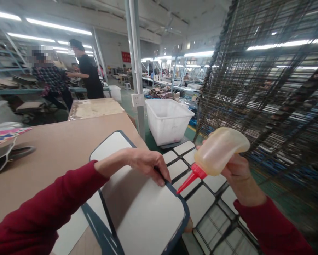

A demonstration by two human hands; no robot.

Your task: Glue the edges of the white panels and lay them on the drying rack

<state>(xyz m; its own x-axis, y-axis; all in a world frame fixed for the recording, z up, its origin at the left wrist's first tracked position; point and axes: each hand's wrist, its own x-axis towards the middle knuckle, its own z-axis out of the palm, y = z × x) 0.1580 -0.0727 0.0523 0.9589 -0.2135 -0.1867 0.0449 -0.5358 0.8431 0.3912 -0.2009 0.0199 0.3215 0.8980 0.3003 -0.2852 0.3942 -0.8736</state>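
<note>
My left hand (148, 163) is closed on the dark blue edge of a white, round-cornered panel (148, 209), its thumb and fingers pinching the border near the top corner. In my right hand (238, 170) is a translucent, yellowish squeeze bottle (219, 150), tipped so that its red nozzle (186, 182) points down to the left. The nozzle's tip is at the panel's blue border, right of my left fingers; whether it touches I cannot tell. Behind the panel, another white piece with a blue edge (112, 143) lies on the table. A loose dark blue strip (97, 226) runs below.
A brown table (55, 141) spreads to the left, with a flower-patterned item (5, 136) on it. White panels lie on a wire rack (217, 219) at right. Beyond are a white bin (169, 120), a post (136, 71) and tall wire racks (267, 78). Two people are at back left.
</note>
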